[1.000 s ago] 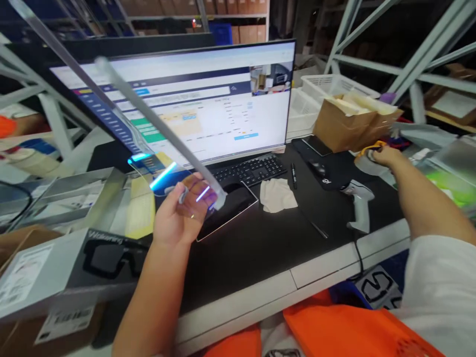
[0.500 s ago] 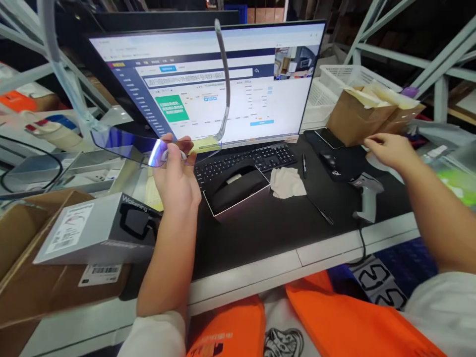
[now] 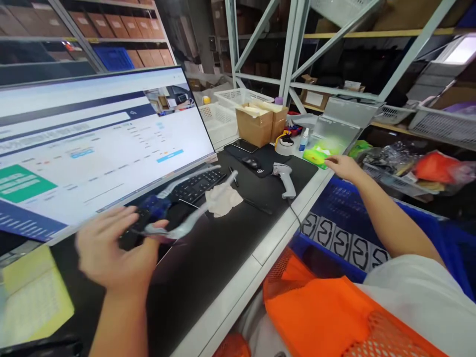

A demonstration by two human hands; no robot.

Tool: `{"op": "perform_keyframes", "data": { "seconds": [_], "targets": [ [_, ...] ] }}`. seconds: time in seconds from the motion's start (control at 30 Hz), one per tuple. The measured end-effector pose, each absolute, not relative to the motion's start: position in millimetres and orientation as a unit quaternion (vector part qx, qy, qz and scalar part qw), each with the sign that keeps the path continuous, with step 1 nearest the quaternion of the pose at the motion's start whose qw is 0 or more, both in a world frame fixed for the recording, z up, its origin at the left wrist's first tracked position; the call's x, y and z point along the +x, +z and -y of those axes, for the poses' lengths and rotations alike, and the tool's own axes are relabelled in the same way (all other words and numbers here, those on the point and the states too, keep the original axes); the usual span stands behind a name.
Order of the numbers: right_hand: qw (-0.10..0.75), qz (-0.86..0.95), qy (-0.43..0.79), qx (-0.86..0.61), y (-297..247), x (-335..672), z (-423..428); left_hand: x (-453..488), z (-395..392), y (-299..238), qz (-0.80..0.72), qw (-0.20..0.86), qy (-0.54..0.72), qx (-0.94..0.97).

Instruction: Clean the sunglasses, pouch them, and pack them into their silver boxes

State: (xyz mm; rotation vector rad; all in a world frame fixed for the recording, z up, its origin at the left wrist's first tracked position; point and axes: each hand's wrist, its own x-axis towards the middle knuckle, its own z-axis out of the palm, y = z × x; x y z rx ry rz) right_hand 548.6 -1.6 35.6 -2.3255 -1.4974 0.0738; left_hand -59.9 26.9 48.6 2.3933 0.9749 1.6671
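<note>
Slightly blurred, my left hand [image 3: 119,243] is closed on a pair of sunglasses [image 3: 188,225] with bluish lenses and pale grey temples. The temples point away from me, over the desk and the keyboard [image 3: 197,186]. Behind the sunglasses an open black box is mostly hidden. My right hand [image 3: 345,167] reaches out to the right, fingers pinched at the edge of a bright green and yellow soft packet [image 3: 316,155]. Whether a piece of it is between the fingertips is too small to tell. A crumpled whitish cloth [image 3: 225,201] lies on the black desk mat.
A monitor [image 3: 111,134] stands at left, with a yellow notepad [image 3: 40,297] before it. Near the right edge sit a barcode scanner [image 3: 284,179], a mouse [image 3: 251,162] and a tape roll [image 3: 284,145]. Cardboard boxes [image 3: 256,126] and white baskets [image 3: 219,121] are behind. A blue crate [image 3: 334,213] is below.
The view has turned right. My left hand has lowered the sunglasses from before the monitor to over the desk. My right hand has moved from beside the cardboard box to the green packet.
</note>
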Motion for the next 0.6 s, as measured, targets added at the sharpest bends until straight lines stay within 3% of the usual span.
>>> {"op": "perform_keyframes", "data": {
  "seconds": [0.3,0.6],
  "targets": [
    [0.204,0.359,0.04,-0.91,8,695,88,-7,-28,-14,-0.207,-0.251,0.445,0.834],
    [0.193,0.384,-0.003,-0.903,8,808,30,-42,-27,-56,-0.266,-0.293,0.361,0.844]
  ]
}}
